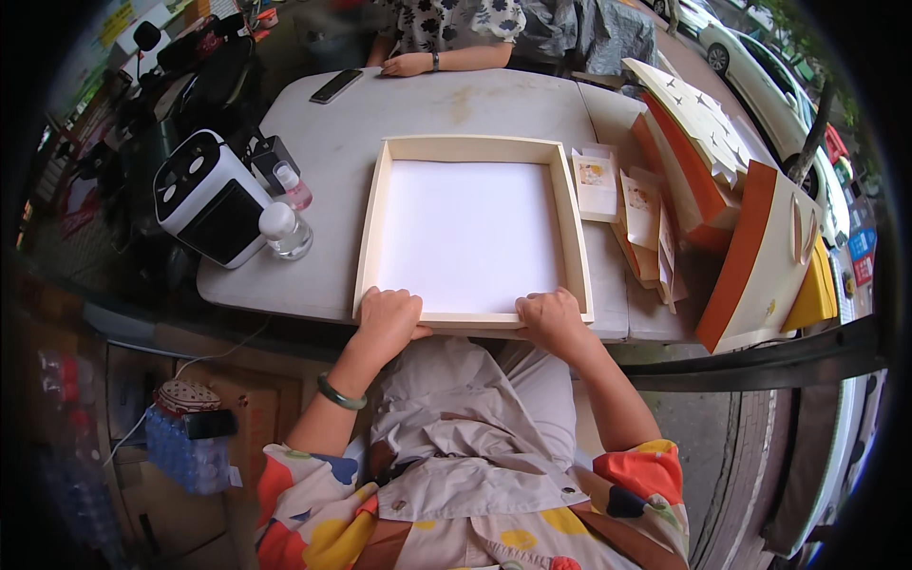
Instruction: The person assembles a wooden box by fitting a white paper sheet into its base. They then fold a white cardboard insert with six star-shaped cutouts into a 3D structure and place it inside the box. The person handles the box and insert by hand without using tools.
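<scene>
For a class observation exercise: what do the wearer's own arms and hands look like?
The left hand and right hand are ungloved. A dark green bangle circles the left forearm. The loose sleeves are patterned in red, yellow, cream and dark blue.

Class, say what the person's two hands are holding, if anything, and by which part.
The shallow pale tray, by its near wall: left hand at the left corner, right hand toward the right corner.

tray (pixel 473 149): wood-look, smooth, matt | lining (pixel 472 237): paper-like, smooth | tabletop (pixel 313 180): plastic-look, matt | bangle (pixel 340 392): glossy | apron (pixel 461 486): creased cloth
</scene>
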Tool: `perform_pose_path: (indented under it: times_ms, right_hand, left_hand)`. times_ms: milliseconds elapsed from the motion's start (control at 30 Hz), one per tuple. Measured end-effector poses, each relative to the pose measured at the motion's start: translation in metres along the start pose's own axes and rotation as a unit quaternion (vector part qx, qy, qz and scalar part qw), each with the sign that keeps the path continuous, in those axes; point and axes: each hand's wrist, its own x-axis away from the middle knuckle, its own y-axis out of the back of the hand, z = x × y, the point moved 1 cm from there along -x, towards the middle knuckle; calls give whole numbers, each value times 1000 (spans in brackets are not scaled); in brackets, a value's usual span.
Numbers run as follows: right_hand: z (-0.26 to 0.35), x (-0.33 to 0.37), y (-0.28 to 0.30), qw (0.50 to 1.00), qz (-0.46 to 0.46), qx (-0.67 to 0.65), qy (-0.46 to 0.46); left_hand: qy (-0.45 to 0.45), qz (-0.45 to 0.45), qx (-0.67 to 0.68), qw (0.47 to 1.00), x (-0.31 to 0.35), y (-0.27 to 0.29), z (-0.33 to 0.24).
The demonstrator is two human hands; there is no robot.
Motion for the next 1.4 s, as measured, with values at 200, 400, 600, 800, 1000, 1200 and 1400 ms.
perform_pose_path:
  times_ms: [200,400,600,800,1000,1200,1400]
  right_hand:
    - [-18,24,10,999,-30,38,-24]
    - [-28,29,8,998,-4,33,-53]
    - [-32,23,0,990,97,34,-100]
    - [-32,30,-2,995,-18,78,-59]
    - [-36,26,-4,997,-42,58,-38]
    - [-36,5,5,992,-92,60,-65]
    - [-42,-5,3,987,-141,62,-55]
  left_hand:
    - [6,-73,-38,997,13,9,6]
    - [42,-26,13,999,13,6,12]
    - [20,-1,12,1000,13,5,18]
    - [18,13,6,1000,11,10,15]
    - [11,-1,4,1000,10,13,23]
    - [17,-19,-16,1000,-11,25,35]
    - [22,-26,-37,999,-23,22,42]
